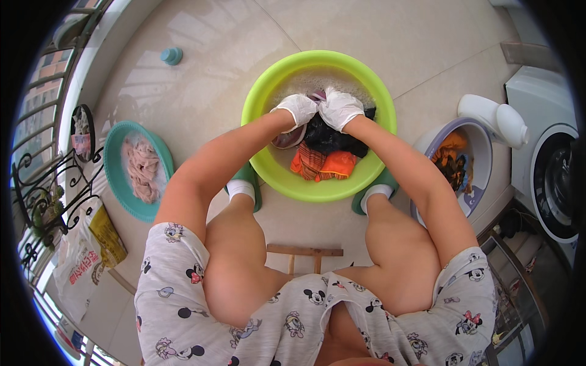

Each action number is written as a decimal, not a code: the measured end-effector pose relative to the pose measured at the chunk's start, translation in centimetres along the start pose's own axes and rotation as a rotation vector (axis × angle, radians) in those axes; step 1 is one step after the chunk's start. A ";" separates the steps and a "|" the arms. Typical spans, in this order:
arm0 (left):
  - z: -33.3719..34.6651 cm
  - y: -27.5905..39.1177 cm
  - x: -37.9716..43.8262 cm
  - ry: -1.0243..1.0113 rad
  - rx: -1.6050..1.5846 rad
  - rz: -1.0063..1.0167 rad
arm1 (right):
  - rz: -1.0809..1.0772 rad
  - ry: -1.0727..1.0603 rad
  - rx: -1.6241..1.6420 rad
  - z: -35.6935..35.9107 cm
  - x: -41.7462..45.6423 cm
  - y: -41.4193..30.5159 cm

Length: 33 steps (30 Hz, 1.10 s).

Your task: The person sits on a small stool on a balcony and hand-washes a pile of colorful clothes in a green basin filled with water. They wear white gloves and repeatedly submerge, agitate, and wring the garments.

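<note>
A lime-green plastic basin [320,194] stands on the tiles between my feet, holding cloudy, sudsy water [336,78] and wet laundry. My left hand [297,110] and my right hand [339,107], both in thin white gloves, meet over its middle. Between them they pinch a maroon cloth [317,95]; more maroon fabric [290,138] shows below my left wrist. Under my right hand lies a soaked black garment [332,135]. Nearer me, an orange cloth [341,164] and an orange striped cloth [306,161] rest in the water. My fingertips are partly hidden.
At left stands a teal basin [114,176] with pale pink cloth [143,169]. A purple-rimmed basin [485,178] at right holds orange and dark clothes [451,158]. Beside it are a white plastic bottle [490,114] and a washing machine [526,89]. A blue cap [171,56] sits on the floor.
</note>
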<state>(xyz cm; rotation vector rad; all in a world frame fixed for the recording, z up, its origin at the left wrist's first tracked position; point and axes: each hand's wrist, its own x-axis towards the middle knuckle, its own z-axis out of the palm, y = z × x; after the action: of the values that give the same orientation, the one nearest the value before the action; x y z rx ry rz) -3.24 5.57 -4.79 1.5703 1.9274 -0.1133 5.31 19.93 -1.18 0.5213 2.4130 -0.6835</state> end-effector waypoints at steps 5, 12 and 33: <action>-2.7 4.2 -3.5 0.376 -1.029 -0.540 | -0.135 0.101 0.554 0.8 -1.0 5.9; -1.3 7.3 -10.3 0.337 -0.284 -0.164 | -0.711 0.329 0.151 -0.5 -11.1 4.6; 0.1 1.8 -2.2 0.499 -0.956 -0.619 | -0.099 0.235 0.431 1.0 1.0 2.8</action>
<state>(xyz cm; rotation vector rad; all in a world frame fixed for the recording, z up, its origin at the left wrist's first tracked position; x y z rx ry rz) -1.38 4.15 -3.12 0.3622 2.2440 0.8833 6.37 21.73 -3.47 0.6892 2.5241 -1.2624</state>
